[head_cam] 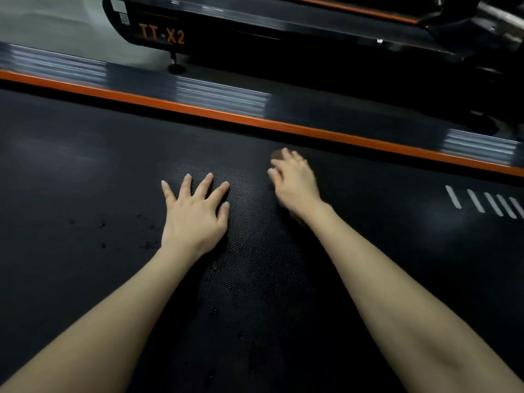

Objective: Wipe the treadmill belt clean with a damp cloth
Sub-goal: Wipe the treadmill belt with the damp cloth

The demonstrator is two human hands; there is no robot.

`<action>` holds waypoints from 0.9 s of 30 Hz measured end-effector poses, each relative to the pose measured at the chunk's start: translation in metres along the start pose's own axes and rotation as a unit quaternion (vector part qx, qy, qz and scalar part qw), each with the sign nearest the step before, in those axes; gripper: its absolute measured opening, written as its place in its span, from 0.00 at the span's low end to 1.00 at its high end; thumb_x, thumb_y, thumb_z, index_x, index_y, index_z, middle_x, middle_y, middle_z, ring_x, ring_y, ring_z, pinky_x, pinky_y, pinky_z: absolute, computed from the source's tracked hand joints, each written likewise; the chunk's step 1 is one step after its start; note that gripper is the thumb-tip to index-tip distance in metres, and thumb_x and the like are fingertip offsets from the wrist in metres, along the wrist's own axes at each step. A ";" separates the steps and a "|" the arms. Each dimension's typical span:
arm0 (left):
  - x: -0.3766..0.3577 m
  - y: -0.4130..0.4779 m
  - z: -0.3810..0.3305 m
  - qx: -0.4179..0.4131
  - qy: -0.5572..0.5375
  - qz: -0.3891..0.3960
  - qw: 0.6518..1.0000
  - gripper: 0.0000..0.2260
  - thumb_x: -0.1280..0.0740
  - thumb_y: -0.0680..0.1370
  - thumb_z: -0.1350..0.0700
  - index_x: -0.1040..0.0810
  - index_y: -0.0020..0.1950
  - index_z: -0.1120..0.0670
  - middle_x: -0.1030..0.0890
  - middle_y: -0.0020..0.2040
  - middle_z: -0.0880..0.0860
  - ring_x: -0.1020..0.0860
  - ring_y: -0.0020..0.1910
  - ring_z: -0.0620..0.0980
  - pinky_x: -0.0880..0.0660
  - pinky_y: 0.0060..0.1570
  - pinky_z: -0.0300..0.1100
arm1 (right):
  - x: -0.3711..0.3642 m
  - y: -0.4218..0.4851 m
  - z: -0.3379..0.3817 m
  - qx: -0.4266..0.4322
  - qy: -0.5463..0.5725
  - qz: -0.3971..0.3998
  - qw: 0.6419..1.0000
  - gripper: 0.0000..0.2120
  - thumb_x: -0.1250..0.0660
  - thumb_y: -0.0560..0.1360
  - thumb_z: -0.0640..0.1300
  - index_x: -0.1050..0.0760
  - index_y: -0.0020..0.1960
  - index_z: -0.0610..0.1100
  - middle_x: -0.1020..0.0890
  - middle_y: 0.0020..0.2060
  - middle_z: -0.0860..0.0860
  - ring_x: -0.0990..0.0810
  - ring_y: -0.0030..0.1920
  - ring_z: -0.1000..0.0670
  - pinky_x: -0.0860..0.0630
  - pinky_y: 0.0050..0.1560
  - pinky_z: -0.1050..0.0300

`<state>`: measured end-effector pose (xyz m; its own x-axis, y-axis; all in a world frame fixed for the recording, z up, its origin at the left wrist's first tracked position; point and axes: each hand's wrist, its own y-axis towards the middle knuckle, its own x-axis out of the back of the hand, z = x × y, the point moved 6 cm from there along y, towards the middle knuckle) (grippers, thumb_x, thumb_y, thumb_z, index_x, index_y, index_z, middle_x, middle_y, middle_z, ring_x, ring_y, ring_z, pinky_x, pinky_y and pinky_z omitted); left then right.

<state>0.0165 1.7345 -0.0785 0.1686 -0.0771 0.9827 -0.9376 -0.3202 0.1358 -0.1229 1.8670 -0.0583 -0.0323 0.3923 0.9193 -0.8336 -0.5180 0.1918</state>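
Note:
The black textured treadmill belt (85,171) fills most of the view, with wet spots and a damp sheen between my arms. My left hand (195,214) lies flat on the belt, fingers spread and straight. My right hand (295,182) is blurred with motion and curls over a dark brown cloth (279,154). Only a small part of the cloth shows past the fingertips; the rest is hidden under the hand.
An orange strip (255,120) and a side rail with grey ribbed pads (221,95) border the belt's far side. Beyond stands a second black treadmill marked TT-X2 (161,35). White slanted lines (482,202) mark the belt at right.

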 end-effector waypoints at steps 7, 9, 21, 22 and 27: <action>0.000 0.000 0.005 0.000 -0.021 0.004 1.000 0.26 0.56 0.77 0.41 0.39 0.74 0.42 0.40 0.76 0.49 0.48 0.76 0.59 0.59 0.71 0.65 | 0.008 -0.013 -0.018 0.105 0.027 0.036 0.993 0.16 0.39 0.79 0.42 0.27 0.65 0.39 0.34 0.71 0.40 0.38 0.73 0.42 0.47 0.73 0.53; -0.001 0.000 0.005 0.003 -0.015 0.006 1.000 0.27 0.57 0.76 0.41 0.39 0.74 0.42 0.40 0.76 0.50 0.48 0.76 0.59 0.59 0.71 0.65 | 0.018 0.008 -0.056 -0.008 -0.008 -0.008 1.000 0.17 0.42 0.80 0.43 0.28 0.66 0.39 0.34 0.71 0.39 0.39 0.72 0.40 0.46 0.73 0.50; -0.001 0.001 0.002 0.002 -0.008 0.008 1.000 0.26 0.57 0.77 0.42 0.41 0.75 0.42 0.42 0.77 0.50 0.49 0.76 0.60 0.60 0.71 0.64 | -0.013 0.051 0.010 0.008 -0.091 -0.011 0.996 0.17 0.45 0.81 0.47 0.26 0.63 0.39 0.29 0.66 0.40 0.37 0.69 0.43 0.50 0.71 0.52; -0.001 0.001 0.003 0.002 -0.007 0.009 1.000 0.24 0.56 0.79 0.42 0.41 0.75 0.41 0.42 0.77 0.49 0.49 0.76 0.59 0.59 0.71 0.64 | -0.013 0.043 0.012 0.032 -0.076 0.007 0.997 0.18 0.45 0.81 0.46 0.28 0.65 0.39 0.32 0.69 0.40 0.39 0.72 0.44 0.53 0.72 0.53; 0.001 0.002 0.002 0.001 -0.015 0.008 1.000 0.21 0.50 0.81 0.44 0.41 0.75 0.42 0.42 0.77 0.50 0.49 0.76 0.59 0.59 0.71 0.64 | -0.004 -0.025 0.015 0.118 -0.032 0.086 0.989 0.21 0.46 0.81 0.50 0.30 0.68 0.40 0.38 0.73 0.39 0.44 0.75 0.44 0.58 0.74 0.53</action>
<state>0.0151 1.7318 -0.0780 0.1634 -0.1098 0.9804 -0.9394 -0.3207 0.1207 -0.0938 1.8667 -0.0615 -0.1210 0.2380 0.9637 -0.6664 -0.7390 0.0989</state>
